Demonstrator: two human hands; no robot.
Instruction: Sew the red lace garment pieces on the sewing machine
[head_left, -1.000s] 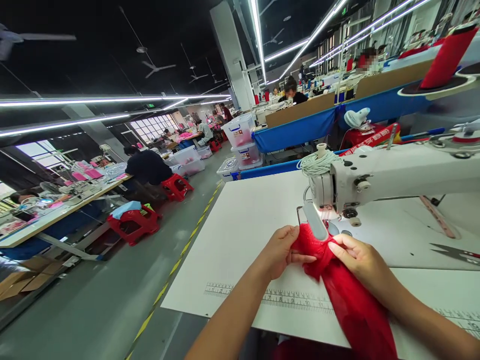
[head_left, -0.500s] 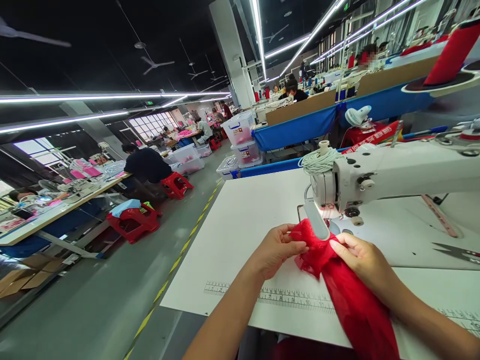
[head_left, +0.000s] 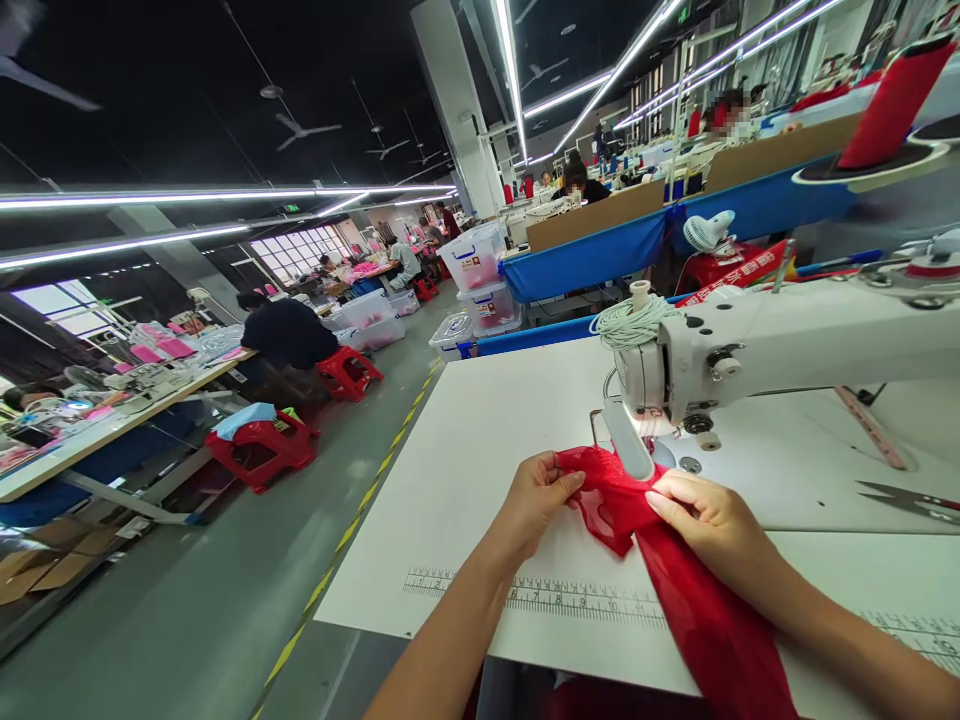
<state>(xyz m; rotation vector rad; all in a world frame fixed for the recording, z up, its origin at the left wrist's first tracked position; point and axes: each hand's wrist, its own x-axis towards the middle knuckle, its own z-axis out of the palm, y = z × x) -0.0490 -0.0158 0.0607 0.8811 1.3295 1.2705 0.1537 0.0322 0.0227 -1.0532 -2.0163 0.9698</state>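
Note:
A sheer red fabric piece (head_left: 705,600) with a lacy edge lies under the head of a white sewing machine (head_left: 810,345) and hangs over the table's front edge at the lower right. My left hand (head_left: 541,500) pinches its left end between thumb and fingers, left of the needle area. On the other side, my right hand (head_left: 694,505) is closed on the fabric just right of the presser area. A pale, rounded guard plate (head_left: 628,440) covers the needle and part of the cloth between my hands.
Scissors (head_left: 911,500) and a pink strip (head_left: 870,428) lie on the white tabletop (head_left: 390,520), right of the machine head. A printed ruler (head_left: 559,598) runs along the front. Beyond are stacked clear bins (head_left: 476,255), red stools (head_left: 262,445) and people at other tables.
My left hand has moved a little left, stretching the fabric edge flatter between both hands. My right hand stays on the cloth near the machine. The whole view has shifted slightly.

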